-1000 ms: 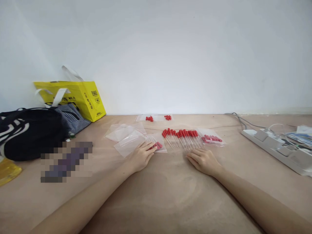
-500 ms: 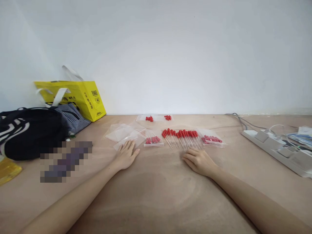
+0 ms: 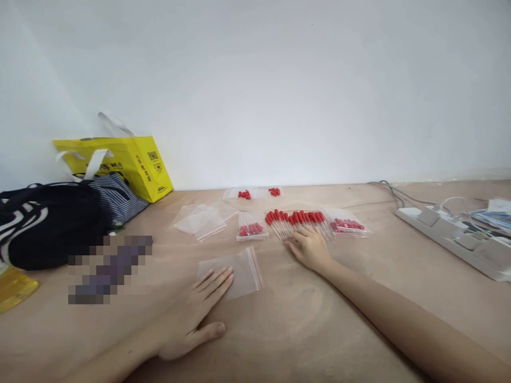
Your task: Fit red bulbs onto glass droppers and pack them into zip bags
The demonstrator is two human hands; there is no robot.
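Note:
My left hand (image 3: 195,314) lies flat with its fingers spread, the fingertips pressing on a clear zip bag (image 3: 244,274) with a red-lined seal. Above the bag, several glass droppers with red rubber bulbs (image 3: 297,217) lie side by side in a fan. My right hand (image 3: 311,249) is over their lower stems with loosely bent fingers; no dropper is visibly lifted. Left of the fan is a sealed bag of droppers (image 3: 251,230), and to its right another filled bag (image 3: 347,225). Loose flat zip bags (image 3: 202,221) overlap farther left.
Near the wall, red bulbs (image 3: 244,195) show on a clear bag. A white power strip (image 3: 451,242) with cables stands at the right. A black bag (image 3: 51,229), a striped pouch (image 3: 120,194) and a yellow shopping bag (image 3: 147,170) are at the left.
My left hand has drawn one zip bag from the pile toward me. My right hand has shifted up and left onto the dropper stems.

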